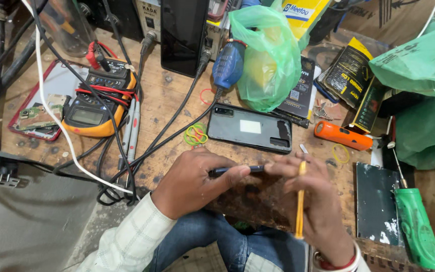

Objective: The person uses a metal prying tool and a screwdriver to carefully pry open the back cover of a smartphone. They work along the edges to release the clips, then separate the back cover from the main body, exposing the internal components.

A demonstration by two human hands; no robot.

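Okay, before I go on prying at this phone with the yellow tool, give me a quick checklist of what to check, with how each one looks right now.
1. Left hand grips the dark phone edge-on: ok.
2. Right hand holds the yellow tool upright: ok.
3. Tool tip seated in the phone's seam: cannot tell, fingers hide it.
4. Loose back cover lies apart on the bench: ok.
5. Black cables run close to the left hand: not ok.
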